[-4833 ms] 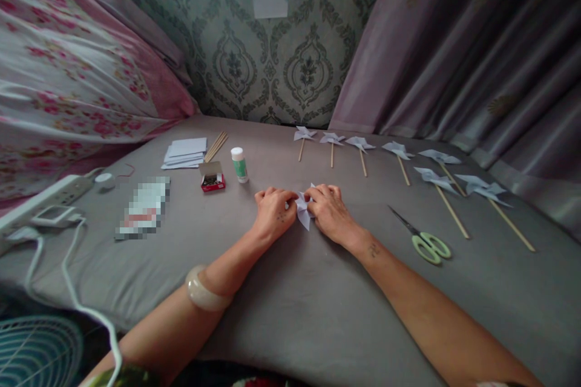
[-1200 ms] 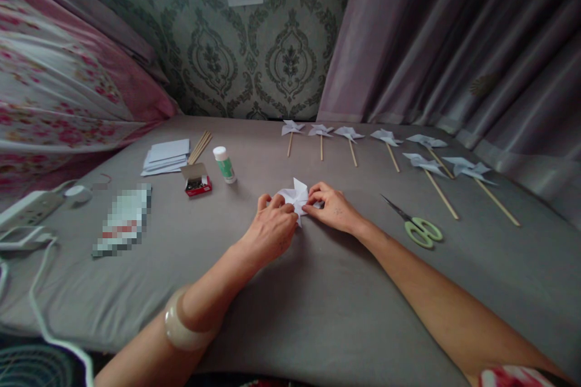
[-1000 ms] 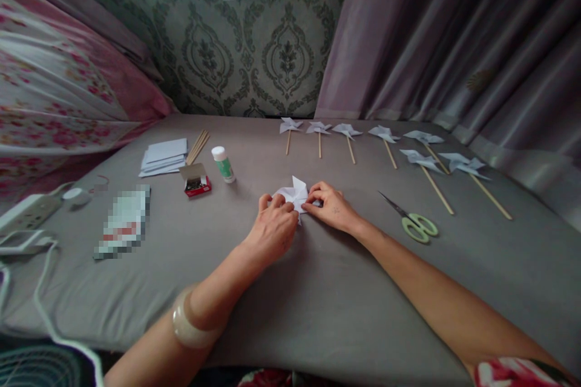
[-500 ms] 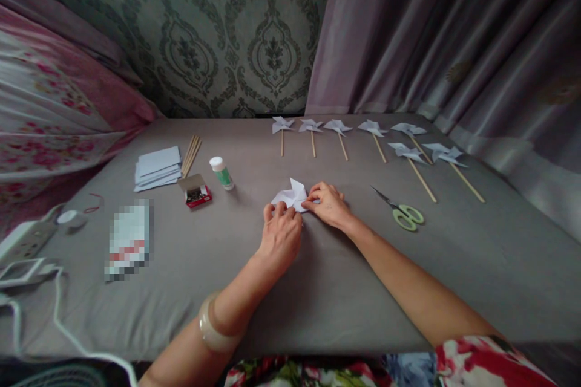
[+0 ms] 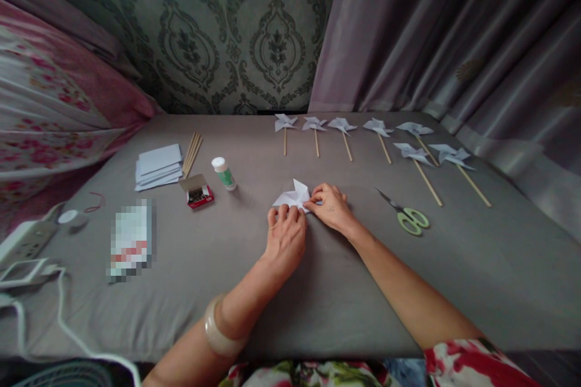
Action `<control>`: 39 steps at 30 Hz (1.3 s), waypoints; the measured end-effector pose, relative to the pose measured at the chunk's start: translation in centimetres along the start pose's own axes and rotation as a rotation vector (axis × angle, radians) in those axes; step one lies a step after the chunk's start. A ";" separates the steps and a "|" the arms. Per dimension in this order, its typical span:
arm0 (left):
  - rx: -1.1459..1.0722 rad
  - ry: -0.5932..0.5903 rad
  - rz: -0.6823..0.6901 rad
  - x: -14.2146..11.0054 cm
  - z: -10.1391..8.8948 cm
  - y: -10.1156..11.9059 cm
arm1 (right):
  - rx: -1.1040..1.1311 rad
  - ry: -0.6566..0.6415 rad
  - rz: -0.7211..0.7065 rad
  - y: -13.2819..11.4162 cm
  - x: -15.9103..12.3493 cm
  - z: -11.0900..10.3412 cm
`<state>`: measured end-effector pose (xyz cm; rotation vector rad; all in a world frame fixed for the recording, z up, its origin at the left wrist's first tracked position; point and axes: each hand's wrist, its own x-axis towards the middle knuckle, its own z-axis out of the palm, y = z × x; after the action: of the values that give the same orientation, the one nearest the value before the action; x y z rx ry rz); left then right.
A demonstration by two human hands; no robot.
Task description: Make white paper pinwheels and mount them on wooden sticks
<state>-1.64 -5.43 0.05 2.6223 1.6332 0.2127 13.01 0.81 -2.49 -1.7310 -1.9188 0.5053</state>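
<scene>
Head view: folded white paper pinwheel [image 5: 296, 195], on the grey cloth [image 5: 345, 290] beneath both hands; right hand [image 5: 330, 207], thumb and forefinger pinching its right side; left hand [image 5: 287, 236], fingers curled over its near edge, hold unclear; green-handled scissors [image 5: 403, 213], right of the grip; glue stick [image 5: 224, 174], left of it, upright

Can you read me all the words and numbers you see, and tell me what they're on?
None can be read.
White tube: green label, too small to read.
Red box: any print is too small to read.
Packet: blurred into squares, with a red band.
Right hand: faint marks, too blurry to tell if they're letters.
Paper pinwheel: no writing that I can see.
</scene>
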 end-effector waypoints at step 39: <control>0.085 0.033 -0.015 0.1 1.1 0.0 | -0.075 -0.039 0.021 -1.6 0.1 -0.4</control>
<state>-1.50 -5.30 -0.99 2.6810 1.7083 0.1917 11.93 0.68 -1.22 -1.8027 -1.9715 0.4834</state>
